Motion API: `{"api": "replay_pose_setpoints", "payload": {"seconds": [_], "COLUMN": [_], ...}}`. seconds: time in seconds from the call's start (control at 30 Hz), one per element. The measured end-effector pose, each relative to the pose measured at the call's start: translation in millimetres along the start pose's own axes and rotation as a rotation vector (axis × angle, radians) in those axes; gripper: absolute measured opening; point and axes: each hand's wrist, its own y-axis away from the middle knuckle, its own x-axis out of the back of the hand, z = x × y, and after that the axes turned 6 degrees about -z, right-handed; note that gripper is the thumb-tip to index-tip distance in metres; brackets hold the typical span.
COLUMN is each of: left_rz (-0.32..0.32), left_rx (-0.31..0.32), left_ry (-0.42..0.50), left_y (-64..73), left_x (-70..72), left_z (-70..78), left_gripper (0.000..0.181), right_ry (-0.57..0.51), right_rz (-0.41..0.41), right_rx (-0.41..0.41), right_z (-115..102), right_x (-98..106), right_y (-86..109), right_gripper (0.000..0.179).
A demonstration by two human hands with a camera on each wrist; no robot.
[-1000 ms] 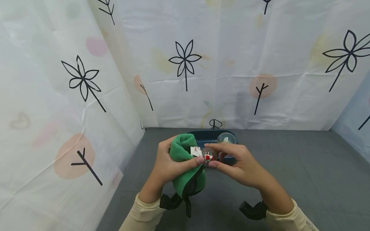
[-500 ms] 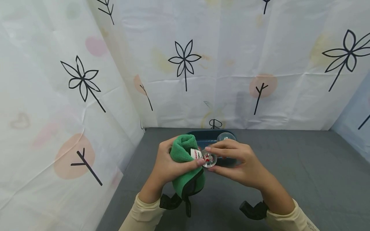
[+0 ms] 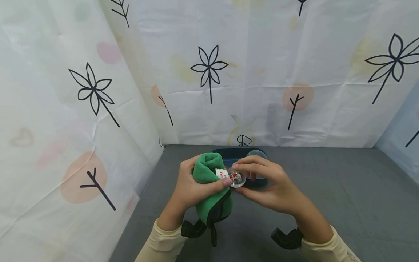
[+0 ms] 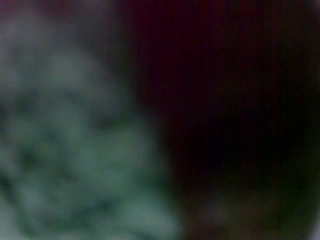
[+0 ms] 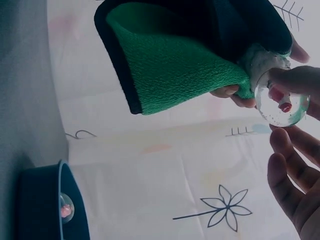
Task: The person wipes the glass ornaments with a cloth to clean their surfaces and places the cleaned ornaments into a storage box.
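Note:
My left hand (image 3: 193, 187) grips a green towel (image 3: 207, 171) with dark edging, bunched up, and the white lettered base of a small snow globe (image 3: 238, 177). My left thumb lies across the front near the base. The right hand (image 3: 273, 183) pinches the clear ball between fingertips and thumb, with a red and white figure inside it. In the right wrist view the snow globe (image 5: 282, 102) is held off the table, and a flap of the towel (image 5: 175, 70) hangs beside it. Blurred green towel (image 4: 90, 150) fills part of the left wrist view.
A dark blue tray (image 3: 229, 151) stands behind the hands, near the back of the grey table (image 3: 327, 182). Another clear globe (image 3: 256, 153) sits in it, partly behind the right hand. A white patterned sheet (image 3: 262, 72) hangs along the back and sides.
The snow globe has turned, so different lettering shows on its base and the figure faces differently. The right fingers have shifted around the ball. The left hand and towel stay nearly still.

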Motion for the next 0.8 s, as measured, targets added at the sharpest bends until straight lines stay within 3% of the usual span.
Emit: {"api": "replay_pose_setpoints", "payload": {"seconds": [0.2,0.47,0.63,0.8], "left_rz": [0.017,0.017,-0.006,0.009], "left_rx": [-0.034,-0.016,-0.017,-0.006], "left_ry": [-0.005,-0.031,-0.002,-0.022], "left_y": [-0.5,0.1,0.4,1.0], "left_x": [1.2,0.6,0.1,0.6], "left_z": [0.2,1.0,0.6,1.0], "left_gripper": [0.034,0.033,0.035,0.037], "right_ry": [-0.046,-0.056,-0.046,-0.026], "right_rz": [-0.054,-0.15,-0.159,-0.161], "right_rx": [-0.141,-0.354,-0.352,-0.286], "right_z": [1.1,0.6,-1.9,-2.2], "right_x": [1.2,3.0,2.3,2.4], "right_y": [3.0,7.9,6.6,6.2], "right_gripper": [0.056,0.037,0.034,0.04]}}
